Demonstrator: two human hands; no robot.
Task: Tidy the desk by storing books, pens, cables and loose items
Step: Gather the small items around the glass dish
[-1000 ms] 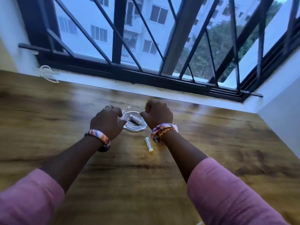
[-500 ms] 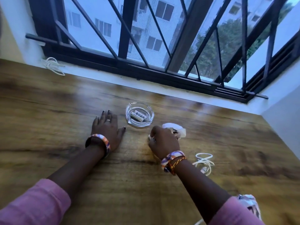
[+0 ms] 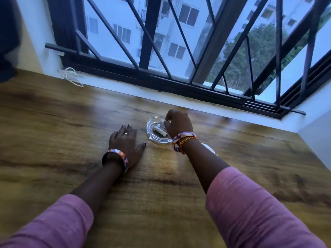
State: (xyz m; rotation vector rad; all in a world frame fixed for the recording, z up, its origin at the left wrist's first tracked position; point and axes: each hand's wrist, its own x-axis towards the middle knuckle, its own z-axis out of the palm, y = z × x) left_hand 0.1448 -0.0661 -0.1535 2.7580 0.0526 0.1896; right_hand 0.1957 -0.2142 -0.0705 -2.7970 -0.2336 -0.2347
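A clear glass dish (image 3: 157,140) stands on the wooden desk (image 3: 71,140) near the window. A white battery (image 3: 160,130) lies inside it. My right hand (image 3: 178,124) hovers over the dish's right side with its fingers curled down, pinching a second small white battery (image 3: 162,121) just above the dish. Flat on the desk just left of the dish rests my left hand (image 3: 125,141), fingers straight and spread, holding nothing.
A coiled white cable (image 3: 71,76) lies at the back left by the window sill. A white object (image 3: 208,147) shows partly behind my right wrist. A barred window runs along the desk's far edge, and a white wall closes the right side.
My right hand has moved from the desk in front of the dish up over the dish, carrying the battery that lay there. My left hand stays flat on the desk.
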